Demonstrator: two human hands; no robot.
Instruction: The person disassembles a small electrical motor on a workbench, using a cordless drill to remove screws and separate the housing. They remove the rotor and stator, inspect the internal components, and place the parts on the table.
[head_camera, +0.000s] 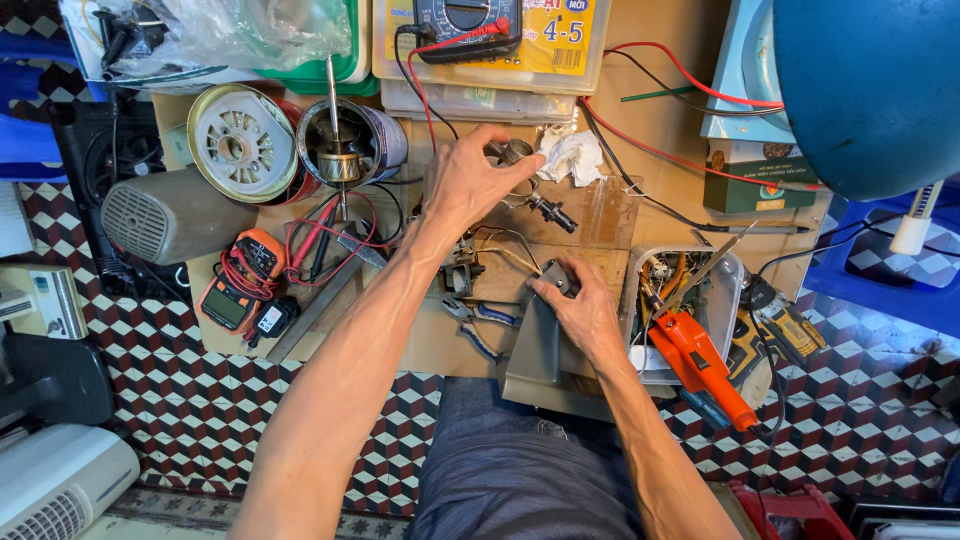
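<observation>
Cluttered cardboard work board (640, 120) on tiled floor. Left of the small metal part (512, 152): open motor housing (345, 145) with shaft, then round ribbed end cover (240, 140). Just right of it, crumpled white rag (575, 155). Below it, black plug piece (552, 213), loose wires, blue-handled pliers (480, 320). Further lower left, orange multimeter (240, 280) with red leads. Lower right, clear tub (725, 300) with orange tool (700, 360). Left hand (470, 185) reaches forward, arm stretched, fingertips pinching the metal part. Right hand (585, 310) lies below, fingers curled, pinching a small dark component (560, 277) against a grey plate (535, 350).
</observation>
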